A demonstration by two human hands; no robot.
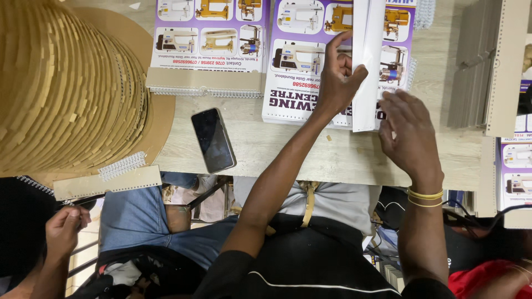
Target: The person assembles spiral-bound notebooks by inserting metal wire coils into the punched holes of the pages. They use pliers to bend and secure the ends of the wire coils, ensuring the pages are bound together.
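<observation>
The left hand (339,77) rested on a printed booklet (310,66) that lay flat on the wooden table (310,152), its cover showing photographs of sewing machines on a purple ground. The index finger of this hand was extended upward along the cover, while the thumb and the curled fingers pinched the left edge of a long white strip (367,61) that stood lengthwise over the right part of the booklet. The right hand (407,133) was placed just right of the lower end of the strip, fingers loosely bent and half open; whether it touched the strip could not be determined. Two yellow bands (425,197) encircled the right wrist. A second booklet (213,39) with a wire spiral binding (205,91) along its near edge lay to the left, and a dark phone (213,139) lay face up on the table below it. A large roll of tan strip material (66,83) occupied the left end of the table. At lower left, another person's hand (64,230) was positioned below a punched card strip (108,182).
</observation>
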